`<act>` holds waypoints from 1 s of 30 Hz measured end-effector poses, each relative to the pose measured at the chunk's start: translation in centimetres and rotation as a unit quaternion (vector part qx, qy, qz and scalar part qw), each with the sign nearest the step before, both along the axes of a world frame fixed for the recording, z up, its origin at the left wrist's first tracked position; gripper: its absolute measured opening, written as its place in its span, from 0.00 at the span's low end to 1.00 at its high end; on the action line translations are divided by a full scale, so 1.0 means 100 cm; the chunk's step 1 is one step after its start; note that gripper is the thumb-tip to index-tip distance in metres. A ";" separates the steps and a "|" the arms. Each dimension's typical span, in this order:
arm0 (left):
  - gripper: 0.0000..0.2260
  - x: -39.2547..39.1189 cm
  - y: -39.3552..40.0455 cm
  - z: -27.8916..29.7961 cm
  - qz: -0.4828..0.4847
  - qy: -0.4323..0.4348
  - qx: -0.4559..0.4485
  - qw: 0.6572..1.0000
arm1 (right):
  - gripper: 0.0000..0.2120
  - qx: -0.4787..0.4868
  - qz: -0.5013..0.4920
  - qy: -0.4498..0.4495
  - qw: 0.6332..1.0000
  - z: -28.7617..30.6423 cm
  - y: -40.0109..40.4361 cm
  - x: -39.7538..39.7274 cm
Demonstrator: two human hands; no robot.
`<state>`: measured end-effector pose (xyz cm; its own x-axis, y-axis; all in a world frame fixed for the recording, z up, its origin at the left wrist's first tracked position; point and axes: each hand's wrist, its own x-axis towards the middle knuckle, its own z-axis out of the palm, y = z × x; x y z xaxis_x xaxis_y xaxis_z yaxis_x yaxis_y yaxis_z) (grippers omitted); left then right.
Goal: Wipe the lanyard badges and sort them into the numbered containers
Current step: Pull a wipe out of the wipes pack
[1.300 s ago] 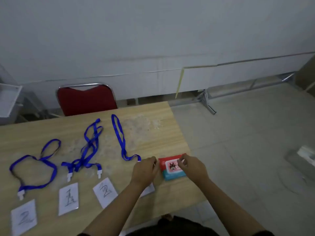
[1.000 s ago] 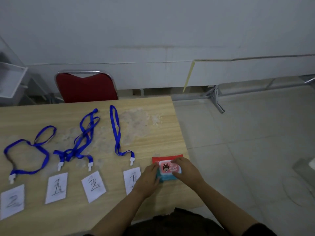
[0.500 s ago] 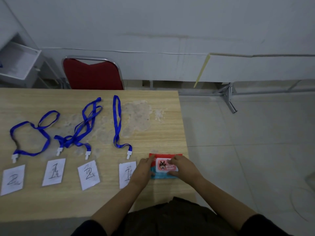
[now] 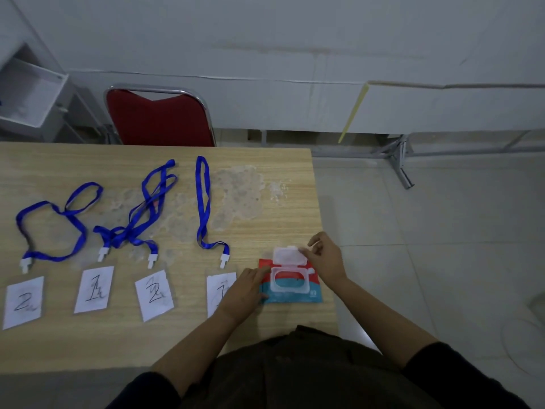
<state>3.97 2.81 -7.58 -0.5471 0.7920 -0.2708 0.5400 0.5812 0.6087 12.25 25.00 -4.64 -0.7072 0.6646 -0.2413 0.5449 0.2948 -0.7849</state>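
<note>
A: Where were the badges (image 4: 93,289) just then?

B: Four of them lay in a row along the near part of the worktop (image 4: 280,202), flat white cards marked 2, 1, 2, 1 from left to right, each on a blue lanyard (image 4: 203,202) trailing toward the far edge. The rightmost card was partly under the left hand (image 4: 243,287).

A: How would you expect them to handle?

B: Light and thin, probably sleeved and a bit slick, so I'd pinch a card by its edge or lift it at the white clip. The straps are limp and the two middle ones cross, so they could drag each other.

A: And the hands?

B: Neither held a badge. The left one lay with fingers fairly straight, pressing the left end of the wipe pack (image 4: 290,283) to steady it. The right hand (image 4: 326,258) pinched the flip lid (image 4: 287,254), which stood open toward the far side.

A: The pack itself?

B: Soft, near the worktop's right edge; it would likely slide unless pinned while a wipe is drawn.

A: Containers?

B: A white bin-like thing (image 4: 29,93) sat far left; no numbers that I could read.
</note>
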 end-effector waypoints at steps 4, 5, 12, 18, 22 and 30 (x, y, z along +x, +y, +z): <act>0.30 -0.003 0.005 0.000 -0.090 0.066 -0.024 0.994 | 0.04 -0.033 0.035 -0.015 0.999 -0.012 -0.007 0.000; 0.31 -0.005 0.006 0.001 -0.099 0.072 -0.030 0.992 | 0.06 -0.028 0.039 -0.019 0.999 -0.014 -0.008 0.003; 0.30 -0.011 0.021 0.008 -0.137 0.114 -0.087 0.980 | 0.06 -0.042 0.099 -0.042 0.993 -0.009 -0.001 0.022; 0.35 -0.007 0.031 0.011 -0.129 0.121 -0.143 0.974 | 0.11 0.087 0.220 -0.111 0.965 -0.006 -0.009 0.036; 0.35 -0.006 0.033 0.011 -0.120 0.114 -0.150 0.975 | 0.15 0.145 0.255 -0.134 0.947 -0.008 -0.017 0.035; 0.35 -0.003 0.032 0.009 -0.080 0.072 -0.128 0.986 | 0.06 0.097 0.158 -0.090 0.979 -0.012 -0.027 0.035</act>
<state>3.72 6.05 -6.72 -0.4686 0.7872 -0.4009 0.7072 0.6062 0.3638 15.76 22.28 -5.83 -0.8425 0.4654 -0.2712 0.5264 0.6048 -0.5975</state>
